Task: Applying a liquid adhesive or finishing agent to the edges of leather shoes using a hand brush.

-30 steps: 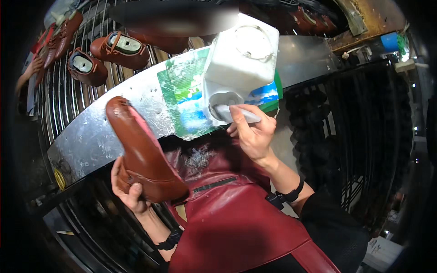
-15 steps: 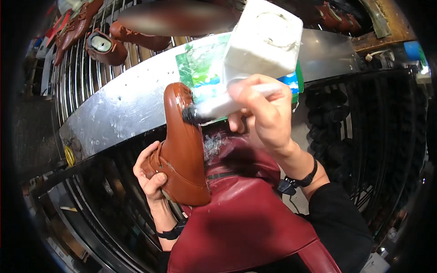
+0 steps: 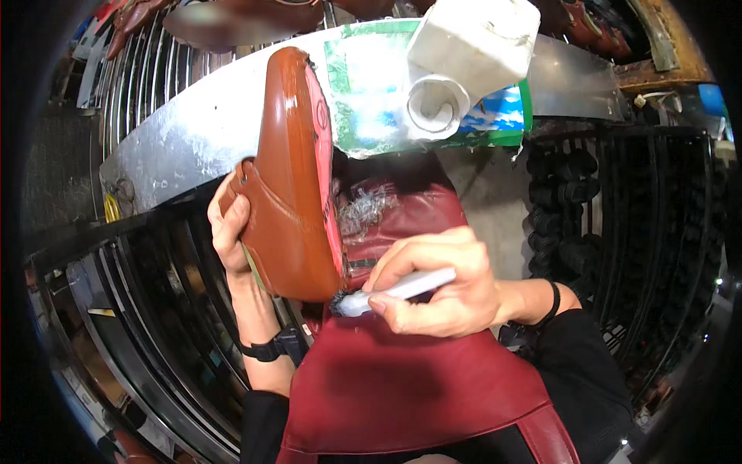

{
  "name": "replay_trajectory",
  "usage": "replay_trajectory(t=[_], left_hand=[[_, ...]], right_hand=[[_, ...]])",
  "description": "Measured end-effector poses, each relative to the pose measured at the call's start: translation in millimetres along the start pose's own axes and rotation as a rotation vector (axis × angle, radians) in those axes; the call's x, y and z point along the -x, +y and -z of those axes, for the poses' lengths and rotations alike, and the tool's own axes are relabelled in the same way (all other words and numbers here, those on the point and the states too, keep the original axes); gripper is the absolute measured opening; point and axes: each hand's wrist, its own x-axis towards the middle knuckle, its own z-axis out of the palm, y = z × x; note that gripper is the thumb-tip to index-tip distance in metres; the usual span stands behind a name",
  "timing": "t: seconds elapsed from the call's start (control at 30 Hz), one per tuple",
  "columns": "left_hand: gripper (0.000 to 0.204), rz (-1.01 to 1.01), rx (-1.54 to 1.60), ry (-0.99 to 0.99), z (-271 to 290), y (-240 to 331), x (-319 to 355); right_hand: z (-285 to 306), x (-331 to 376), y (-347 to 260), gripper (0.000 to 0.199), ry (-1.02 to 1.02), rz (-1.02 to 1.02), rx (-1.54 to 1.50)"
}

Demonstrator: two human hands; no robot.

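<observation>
My left hand grips a brown leather shoe by its laced opening. The shoe stands on its heel end with the toe pointing away, and its pink underside faces right. In my right hand is a brush with a white handle, pinched between thumb and fingers. Its dark bristles touch the lower edge of the shoe at the heel. Beyond my hands, a white square plastic container lies with its round opening toward me.
A curved metal shelf crosses in front of me, partly covered by a green and blue sheet. More brown shoes sit on metal rods behind it. A dark red apron covers my lap, with a whitish residue patch. Black racks stand at right.
The brush has moved from the toe's side down to the heel edge, nearer me. My left hand has raised and turned the shoe, so its pink underside now shows.
</observation>
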Motion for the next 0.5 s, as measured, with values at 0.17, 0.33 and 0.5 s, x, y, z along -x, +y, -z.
replay_trajectory(t=[0.17, 0.33, 0.5], left_hand=[[0.044, 0.006, 0.055, 0.076, -6, 5, 1], [0.041, 0.053, 0.147, 0.117, -19, 14, -1], [0.039, 0.051, 0.51, 0.174, -35, 8, 5]], right_hand=[[13, -19, -1, 0.012, 0.116, 0.048, 0.058], [16, -28, -2, 0.02, 0.06, 0.273, 0.093], [37, -46, -17, 0.034, -0.064, 0.433, 0.059]])
